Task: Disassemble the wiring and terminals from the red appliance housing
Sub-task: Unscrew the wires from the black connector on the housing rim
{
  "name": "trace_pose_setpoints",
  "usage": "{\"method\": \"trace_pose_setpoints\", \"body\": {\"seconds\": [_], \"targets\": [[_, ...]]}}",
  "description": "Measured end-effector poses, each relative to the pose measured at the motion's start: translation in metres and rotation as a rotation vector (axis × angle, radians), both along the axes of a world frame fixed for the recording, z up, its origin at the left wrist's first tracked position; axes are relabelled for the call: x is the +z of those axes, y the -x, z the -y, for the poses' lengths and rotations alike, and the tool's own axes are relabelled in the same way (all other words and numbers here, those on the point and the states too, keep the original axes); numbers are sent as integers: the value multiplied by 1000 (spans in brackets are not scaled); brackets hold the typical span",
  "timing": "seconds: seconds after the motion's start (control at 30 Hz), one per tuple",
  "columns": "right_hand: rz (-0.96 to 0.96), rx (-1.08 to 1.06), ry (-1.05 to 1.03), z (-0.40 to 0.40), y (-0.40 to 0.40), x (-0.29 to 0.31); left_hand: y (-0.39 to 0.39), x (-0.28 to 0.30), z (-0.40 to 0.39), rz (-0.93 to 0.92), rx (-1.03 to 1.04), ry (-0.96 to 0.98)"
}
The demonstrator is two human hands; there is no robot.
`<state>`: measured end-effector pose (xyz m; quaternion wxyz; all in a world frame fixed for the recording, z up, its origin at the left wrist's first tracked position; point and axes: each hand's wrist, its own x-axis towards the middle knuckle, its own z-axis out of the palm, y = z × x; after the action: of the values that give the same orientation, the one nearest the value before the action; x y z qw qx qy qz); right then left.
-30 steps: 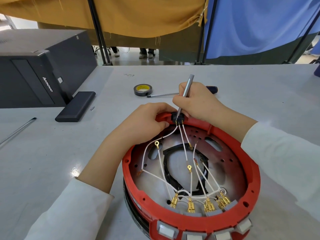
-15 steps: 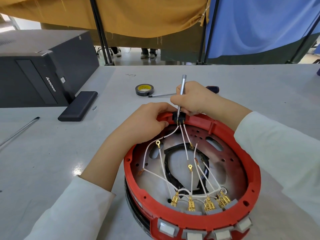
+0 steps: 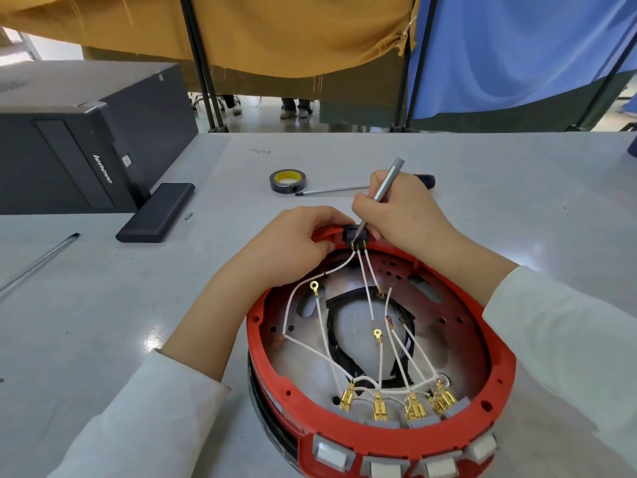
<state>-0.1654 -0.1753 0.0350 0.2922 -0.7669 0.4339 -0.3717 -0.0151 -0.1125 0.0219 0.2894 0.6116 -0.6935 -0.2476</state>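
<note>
**Tool tip at the connector on the housing's far rim**

Grey table (image 3: pixel 103 305) fills the view, with a yellow cloth (image 3: pixel 275 29) and a blue cloth (image 3: pixel 517 46) hanging behind its far edge. On the table, at 6 o'clock of the view, sits the red housing (image 3: pixel 496 374), a round shell open upward. White wires (image 3: pixel 368 298) fan across its inside, from a black connector (image 3: pixel 355 234) at the rim's 12 o'clock down to a row of gold terminals (image 3: pixel 379 408) at the rim's 6 o'clock. Two wires end loose in gold ring lugs (image 3: pixel 314 285) near the middle.

The left hand (image 3: pixel 293 246) comes in from 8 o'clock and grips the rim just to the 9 o'clock side of the connector, fingers curled over the red edge and touching it. The right hand (image 3: pixel 403 215) comes in from 4 o'clock and pinches a thin grey tool (image 3: pixel 386 188) like a pen, fingers curled round its shaft. The tool leans toward 1 o'clock, and its tip meets the top of the connector, directly between the two hands. The right fingertips lie just beside the connector at its 3 o'clock side; whether they touch it cannot be told.

Beyond the hands, at 12 o'clock, lie a tape roll (image 3: pixel 287 181) and a long screwdriver (image 3: pixel 331 191), its handle partly hidden behind the right hand. At 10 o'clock stands a black computer case (image 3: pixel 69 150) with a flat black block (image 3: pixel 155 212) lying against its near corner. A metal rod (image 3: pixel 38 260) lies at 9 o'clock.
</note>
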Motion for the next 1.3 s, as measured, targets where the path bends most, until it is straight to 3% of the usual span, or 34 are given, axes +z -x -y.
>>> {"method": "trace_pose_setpoints", "body": {"seconds": [0.23,0.53,0.77,1.1,1.3], "targets": [[-111,30,-171,11,-9,7,0,1,0,1,-8,-1],[75,8,-45,6,-3,-2,1,1,-1,5,-6,2],[9,-14,118,1,-3,-6,0,2,-2,1,2,-4],[61,-9,38,4,-4,-4,1,2,-1,11,0,-3],[-16,2,56,2,-5,-4,1,2,-2,15,2,2]]}}
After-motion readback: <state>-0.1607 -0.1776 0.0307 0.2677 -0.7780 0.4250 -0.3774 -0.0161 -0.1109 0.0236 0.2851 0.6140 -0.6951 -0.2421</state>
